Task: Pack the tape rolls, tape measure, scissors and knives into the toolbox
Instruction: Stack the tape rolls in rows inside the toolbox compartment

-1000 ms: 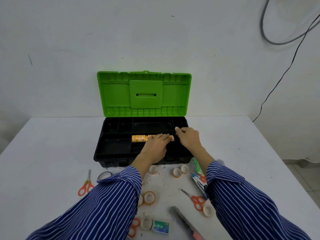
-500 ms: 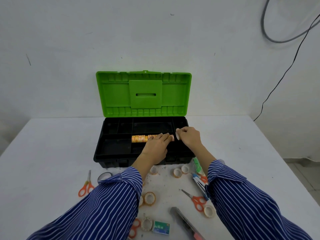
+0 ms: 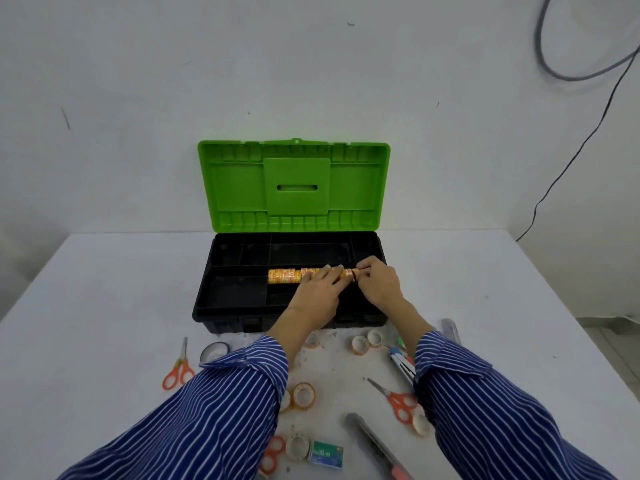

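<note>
Orange tape rolls [image 3: 294, 275] lay in row in toolbox [image 3: 221, 299] mid tray. L hand [image 3: 317, 294] fingers rested flat on row; R hand [image 3: 379, 284] pinched end roll. Rolls light, stiff, prob. roll easily; hold by ends.

A black plastic toolbox [image 3: 242, 306] with its bright green lid [image 3: 293, 187] standing upright holds a row of orange-printed tape rolls [image 3: 289, 276] lying under the left hand's [image 3: 317, 296] fingertips, with the right hand [image 3: 377, 285] at the row's end. Nearer than the wrists lie small clear tape rolls [image 3: 304, 395], orange-handled scissors [image 3: 178, 370] left of the left sleeve, another pair [image 3: 398, 401] by the right sleeve, and a grey utility knife [image 3: 375, 445] between the sleeves.
</note>
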